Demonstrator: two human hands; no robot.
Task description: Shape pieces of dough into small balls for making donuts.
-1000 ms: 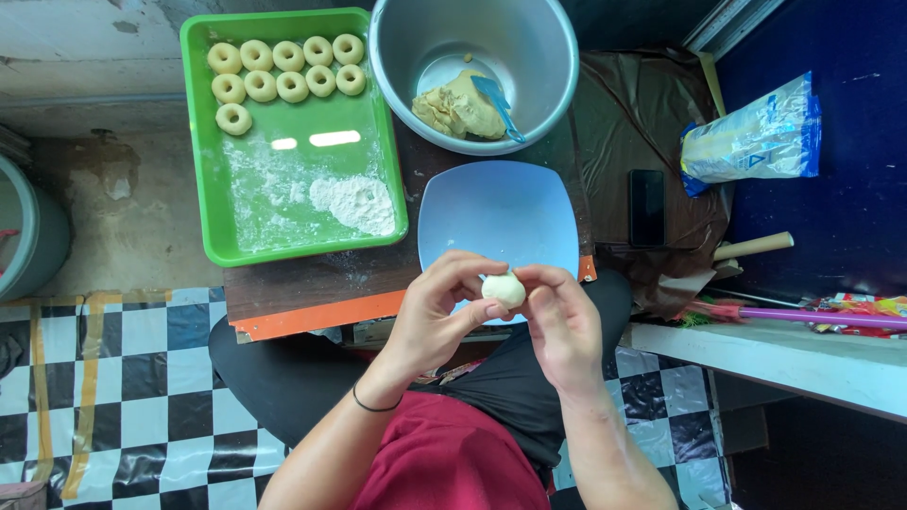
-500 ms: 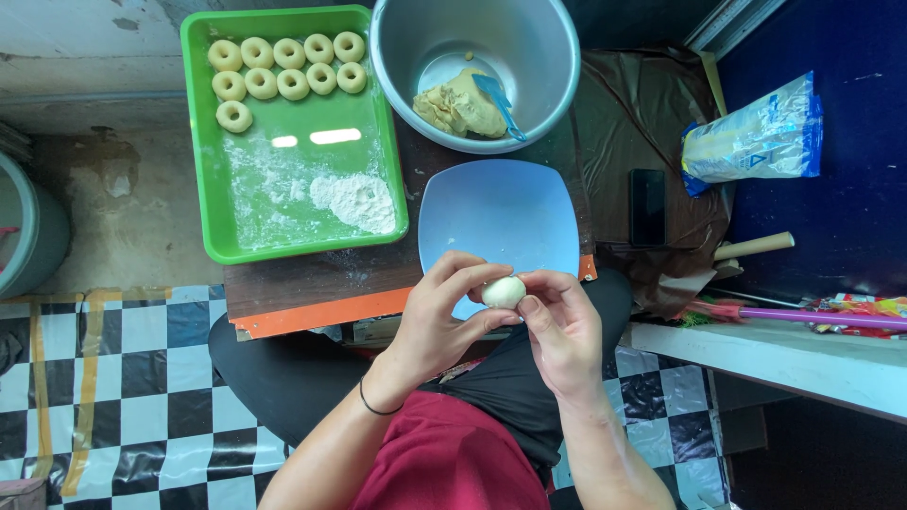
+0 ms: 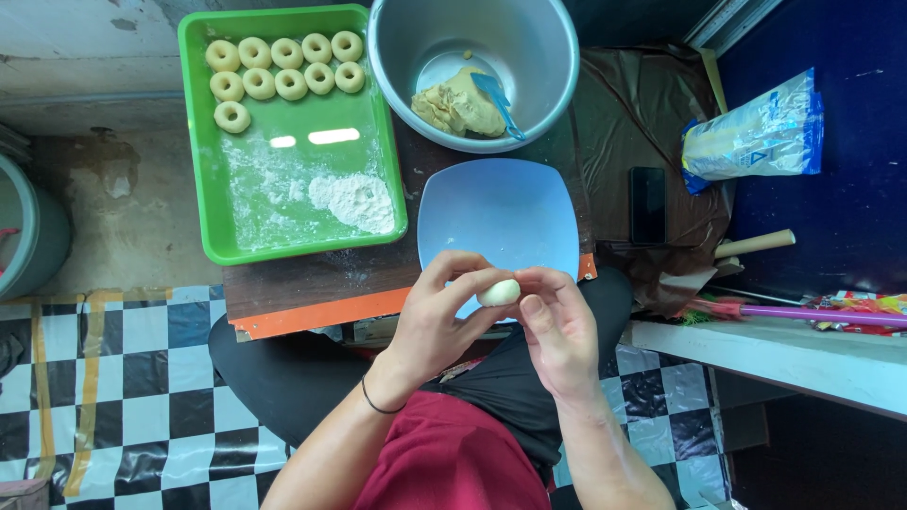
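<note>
A small pale ball of dough [image 3: 499, 292] sits between the fingertips of both hands, just over the near edge of a light blue square plate [image 3: 501, 208]. My left hand [image 3: 436, 321] cups it from the left, a thin dark band at the wrist. My right hand [image 3: 557, 326] pinches it from the right. Beyond the plate stands a metal bowl [image 3: 406, 57] with a lump of yellowish dough [image 3: 453, 106] and a blue scraper [image 3: 495, 98] in it.
A green tray [image 3: 293, 179] at the left holds several ring-shaped dough pieces [image 3: 283, 66] along its far end and a heap of flour [image 3: 354, 200]. A black phone [image 3: 647, 204], a blue and clear bag [image 3: 756, 127] and a wooden stick [image 3: 756, 244] lie to the right. Checkered floor below.
Both hands have kept working the dough ball in the same spot; the fingers have shifted slightly around it and the ball looks a little more elongated.
</note>
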